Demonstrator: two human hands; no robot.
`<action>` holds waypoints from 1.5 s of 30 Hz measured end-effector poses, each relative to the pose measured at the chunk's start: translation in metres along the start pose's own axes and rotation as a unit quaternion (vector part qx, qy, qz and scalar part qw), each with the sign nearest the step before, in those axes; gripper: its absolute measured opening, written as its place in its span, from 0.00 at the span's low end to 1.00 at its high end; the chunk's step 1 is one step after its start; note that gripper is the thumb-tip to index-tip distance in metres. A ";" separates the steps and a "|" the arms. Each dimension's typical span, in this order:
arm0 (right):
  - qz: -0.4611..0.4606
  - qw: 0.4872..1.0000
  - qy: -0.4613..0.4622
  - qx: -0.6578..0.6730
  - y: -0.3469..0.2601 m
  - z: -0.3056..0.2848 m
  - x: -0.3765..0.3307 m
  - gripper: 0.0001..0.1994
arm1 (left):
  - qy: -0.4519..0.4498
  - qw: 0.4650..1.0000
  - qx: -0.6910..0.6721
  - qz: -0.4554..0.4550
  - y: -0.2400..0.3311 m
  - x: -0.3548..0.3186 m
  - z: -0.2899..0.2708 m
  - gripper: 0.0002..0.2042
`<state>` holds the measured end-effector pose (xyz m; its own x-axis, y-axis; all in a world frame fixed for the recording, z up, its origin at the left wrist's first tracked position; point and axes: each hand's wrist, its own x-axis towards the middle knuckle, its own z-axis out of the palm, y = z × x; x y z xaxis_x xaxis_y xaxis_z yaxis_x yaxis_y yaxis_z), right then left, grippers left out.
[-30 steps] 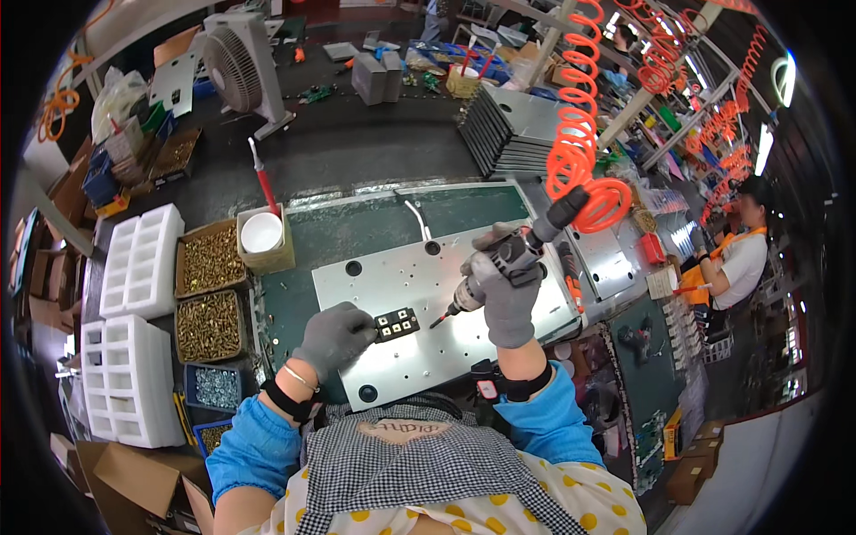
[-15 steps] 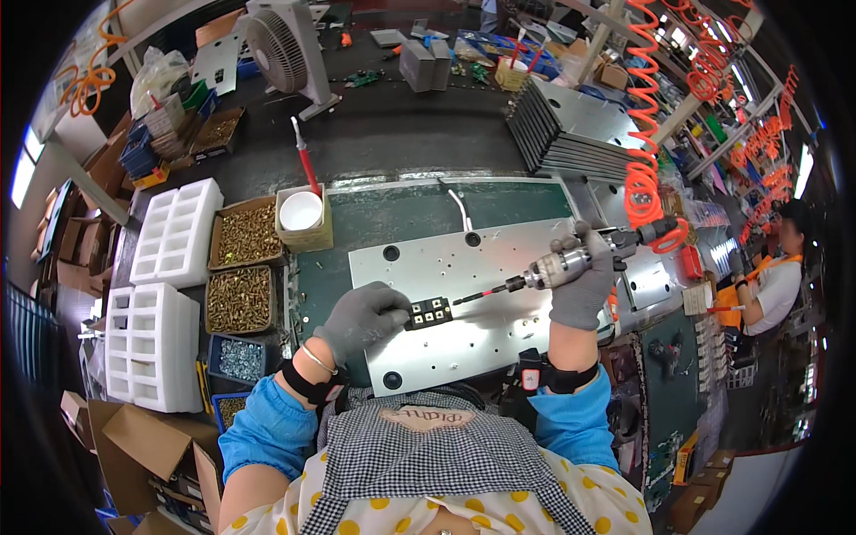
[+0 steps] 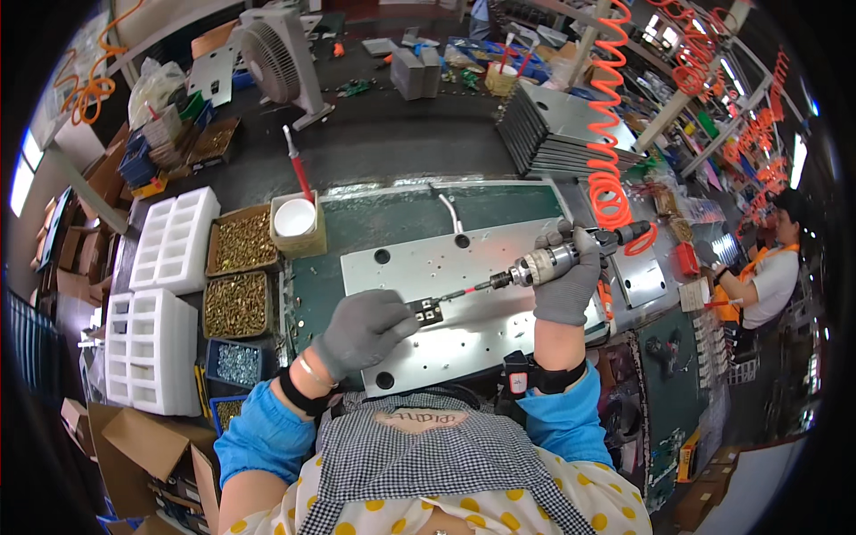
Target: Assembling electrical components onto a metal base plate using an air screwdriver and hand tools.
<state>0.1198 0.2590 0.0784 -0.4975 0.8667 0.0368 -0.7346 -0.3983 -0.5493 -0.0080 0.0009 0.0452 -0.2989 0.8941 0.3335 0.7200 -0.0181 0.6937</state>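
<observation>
Grey-gloved, your left hand (image 3: pixel 364 328) pins a black part (image 3: pixel 427 311) to the metal plate (image 3: pixel 499 330); your right hand (image 3: pixel 568 278) grasps a screwdriver (image 3: pixel 535 265), bit at the part's right edge.

Small black component (image 3: pixel 427 312), squarish w/ two pale spots on top, lies flat near centre of silver metal plate (image 3: pixel 499 339); plate is flat, rectangular, w/ round holes near corners; pneumatic screwdriver (image 3: pixel 544 263) at 2 o'clock from component, lying near-horizontal, red-shafted bit pointing toward 8 o'clock, tip just beside component.
</observation>
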 end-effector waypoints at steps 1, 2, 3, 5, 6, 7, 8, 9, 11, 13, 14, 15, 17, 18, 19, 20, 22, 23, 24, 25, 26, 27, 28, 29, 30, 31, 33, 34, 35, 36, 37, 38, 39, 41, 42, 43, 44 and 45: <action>-0.008 1.000 -0.002 0.002 -0.003 0.001 0.003 0.10 | -0.006 1.000 0.003 -0.025 -0.004 -0.006 -0.005 0.08; -0.025 1.000 0.004 -0.006 -0.008 0.001 0.006 0.10 | -0.008 1.000 0.004 -0.016 -0.007 -0.010 -0.008 0.08; -0.042 0.999 0.011 -0.014 -0.013 0.001 0.008 0.10 | -0.009 0.998 -0.048 -0.048 -0.010 -0.014 -0.010 0.08; -0.061 0.998 0.011 -0.029 -0.021 0.006 0.004 0.12 | -0.013 0.992 -0.098 -0.076 -0.013 -0.017 -0.010 0.09; -0.093 0.990 -0.014 -0.108 -0.025 0.009 0.003 0.13 | -0.007 0.987 -0.131 -0.097 -0.015 -0.017 -0.009 0.10; -0.126 0.974 -0.037 -0.187 -0.028 0.011 0.001 0.14 | -0.004 0.979 -0.163 -0.118 -0.014 -0.015 -0.009 0.12; -0.150 0.956 -0.061 -0.246 -0.029 0.009 0.001 0.15 | -0.019 0.971 -0.195 -0.141 -0.012 -0.011 -0.008 0.14; -0.156 0.955 -0.056 -0.245 -0.029 0.007 0.000 0.15 | -0.025 0.971 -0.194 -0.135 -0.009 -0.008 -0.007 0.14; -0.258 0.819 -0.236 -0.454 -0.031 0.009 -0.005 0.17 | -0.056 0.955 -0.223 -0.189 -0.003 0.005 -0.001 0.25; -0.343 0.558 -0.288 -0.699 -0.034 0.030 -0.016 0.20 | -0.094 0.959 -0.203 -0.175 0.000 0.011 0.000 0.24; -0.331 0.499 -0.306 -0.740 -0.031 0.028 -0.016 0.21 | -0.117 0.969 -0.156 -0.155 0.004 0.014 0.000 0.22; -0.315 0.439 -0.323 -0.777 -0.028 0.023 -0.013 0.22 | -0.137 0.976 -0.108 -0.134 0.007 0.016 0.000 0.20; -0.240 0.386 -0.297 -0.840 -0.024 0.013 -0.008 0.23 | -0.161 0.969 -0.094 -0.161 0.013 0.016 0.002 0.15; -0.157 0.334 -0.280 -0.886 -0.025 0.006 -0.004 0.23 | -0.167 0.965 -0.093 -0.181 0.014 0.016 0.004 0.15; -0.158 0.333 -0.272 -0.889 -0.026 -0.005 0.001 0.23 | -0.171 0.960 -0.091 -0.203 0.012 0.013 0.007 0.16; -0.120 0.317 -0.261 -0.904 -0.026 -0.015 0.006 0.24 | -0.159 0.957 -0.094 -0.223 0.007 0.007 0.009 0.15; -0.071 0.293 -0.253 -0.919 -0.029 -0.028 0.011 0.26 | -0.123 0.946 -0.136 -0.266 0.003 -0.006 0.013 0.16; -0.070 0.295 -0.250 -0.920 -0.031 -0.033 0.013 0.26 | -0.104 0.938 -0.158 -0.290 -0.001 -0.013 0.015 0.15; -0.062 0.297 -0.266 -0.915 -0.033 -0.039 0.016 0.27 | -0.107 0.938 -0.157 -0.289 -0.003 -0.018 0.016 0.15; -0.052 0.299 -0.280 -0.911 -0.036 -0.047 0.019 0.29 | -0.072 0.945 -0.148 -0.283 -0.003 -0.021 0.017 0.15; -0.039 0.317 -0.285 -0.904 -0.034 -0.059 0.026 0.31 | -0.039 0.950 -0.141 -0.276 -0.003 -0.022 0.019 0.15; -0.035 0.319 -0.276 -0.906 -0.035 -0.070 0.031 0.31 | -0.048 0.950 -0.141 -0.274 -0.001 -0.023 0.022 0.15; -0.028 0.324 -0.306 -0.895 -0.036 -0.080 0.034 0.30 | -0.020 0.942 -0.149 -0.299 0.001 -0.024 0.024 0.14; -0.023 0.330 -0.335 -0.882 -0.039 -0.085 0.037 0.29 | 0.009 0.933 -0.155 -0.324 0.002 -0.023 0.027 0.14; -0.015 0.335 -0.349 -0.875 -0.041 -0.087 0.039 0.31 | 0.025 0.937 -0.138 -0.321 0.000 -0.025 0.031 0.13; -0.011 0.327 -0.369 -0.870 -0.039 -0.093 0.044 0.31 | 0.037 0.948 -0.097 -0.302 0.009 -0.022 0.033 0.13; 0.002 0.353 -0.350 -0.868 -0.040 -0.093 0.040 0.30 | 0.080 0.922 -0.127 -0.357 0.015 -0.024 0.037 0.13; 0.008 0.356 -0.346 -0.868 -0.035 -0.103 0.041 0.30 | 0.108 0.910 -0.151 -0.370 0.017 -0.028 0.038 0.13; -0.093 0.356 -0.348 -0.862 -0.029 -0.115 0.040 0.25 | 0.138 0.896 -0.174 -0.385 0.017 -0.034 0.040 0.13; -0.191 0.354 -0.349 -0.847 -0.025 -0.128 0.040 0.20 | 0.156 0.894 -0.173 -0.382 0.017 -0.039 0.042 0.14; -0.189 0.359 -0.365 -0.838 -0.025 -0.129 0.040 0.20 | 0.168 0.888 -0.166 -0.395 0.018 -0.042 0.043 0.14; -0.182 0.362 -0.361 -0.840 -0.024 -0.129 0.039 0.22 | 0.176 0.879 -0.148 -0.418 0.019 -0.046 0.044 0.14; -0.176 0.365 -0.360 -0.840 -0.025 -0.129 0.038 0.24 | 0.187 0.866 -0.129 -0.445 0.022 -0.049 0.045 0.14; -0.157 0.542 -0.361 -0.743 -0.043 -0.118 0.034 0.19 | 0.204 0.857 -0.161 -0.444 0.048 -0.039 0.050 0.13; -0.247 0.472 -0.356 -0.768 -0.032 -0.145 0.038 0.15 | 0.214 0.870 -0.120 -0.428 0.039 -0.043 0.059 0.13; -0.247 0.495 -0.354 -0.754 -0.035 -0.152 0.044 0.15 | 0.217 0.881 -0.076 -0.414 0.031 -0.049 0.061 0.13; -0.235 0.442 -0.360 -0.787 -0.041 -0.153 0.043 0.24 | 0.220 0.875 -0.084 -0.422 0.048 -0.046 0.058 0.13; -0.198 0.475 -0.323 -0.794 -0.047 -0.146 0.041 0.28 | 0.219 0.874 -0.097 -0.423 0.063 -0.042 0.059 0.14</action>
<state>0.2017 0.3572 -0.0160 -0.8801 0.3019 0.3665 0.1899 0.9312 -0.3111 0.0866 -0.0111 0.0376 -0.9148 0.3678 -0.1671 0.0193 0.4529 0.8913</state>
